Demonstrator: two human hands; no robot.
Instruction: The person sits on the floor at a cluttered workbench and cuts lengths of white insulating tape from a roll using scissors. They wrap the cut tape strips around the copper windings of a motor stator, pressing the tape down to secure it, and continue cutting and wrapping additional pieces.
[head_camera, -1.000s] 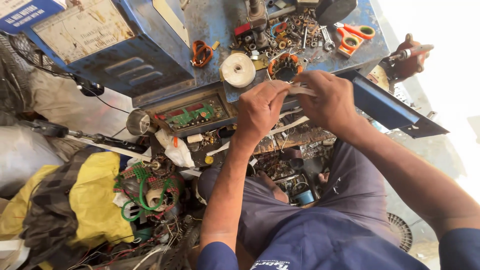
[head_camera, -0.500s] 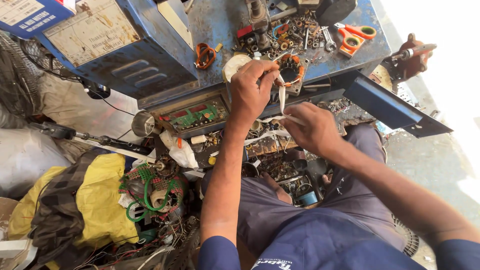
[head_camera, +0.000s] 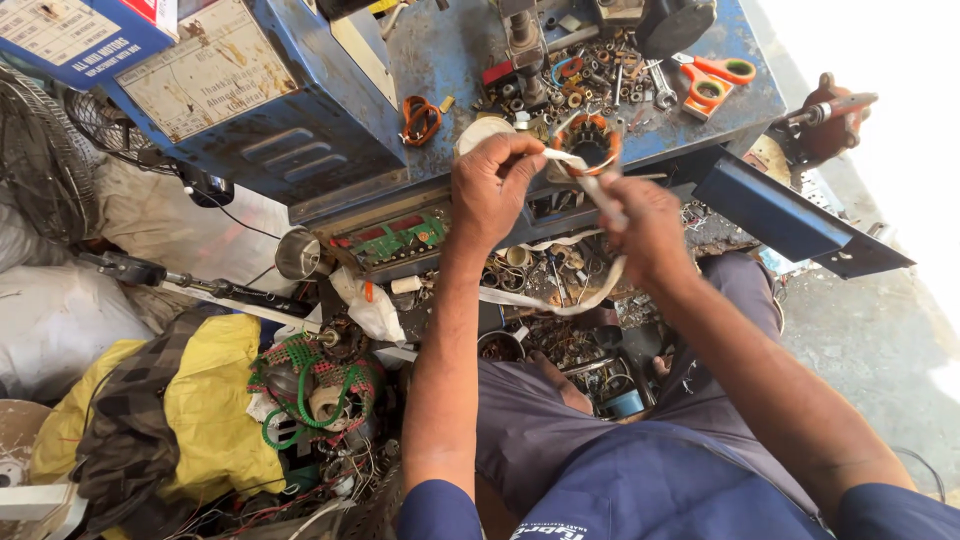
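Fingers of the left hand (head_camera: 495, 185) and right hand (head_camera: 648, 228) are pinching a long white cloth tape strip (head_camera: 590, 290), stretching it taut near the copper-wound ring-shaped stator (head_camera: 590, 143) on the far blue metal bench (head_camera: 450, 50).

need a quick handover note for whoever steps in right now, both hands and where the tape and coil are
Left hand: shut, pinching one end of the white tape strip at the copper-wound coil.
Right hand: shut on the same strip, which loops down below the wrist.
The coil rests on the edge of the blue workbench; orange scissors lie to its right among loose hardware.
Done: tape is in hand and led up to the coil.
Left: how much is wrapped cannot be told; the hanging length is loose.
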